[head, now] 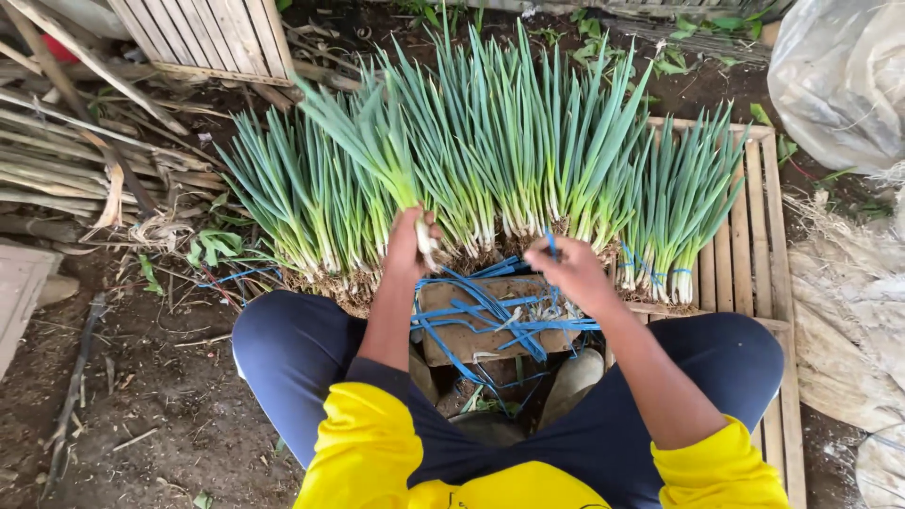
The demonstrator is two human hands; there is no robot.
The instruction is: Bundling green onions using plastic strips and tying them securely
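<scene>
Left hand (412,247) gripping bunch of green onions (377,151) near roots, tilting it leftward. Right hand (575,273) pinching blue strap (551,243) beside wooden block (481,320), more straps lying across it.

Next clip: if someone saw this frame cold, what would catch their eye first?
First, the row of green onion bunches fanned out across the middle, tips pointing away, roots toward the person, partly lying on a slatted wooden pallet at right. Next, the left hand gripping one bunch near its white base, while the right hand pinches a blue strap. A tangle of blue straps lies over a wooden block between the person's knees.
</scene>
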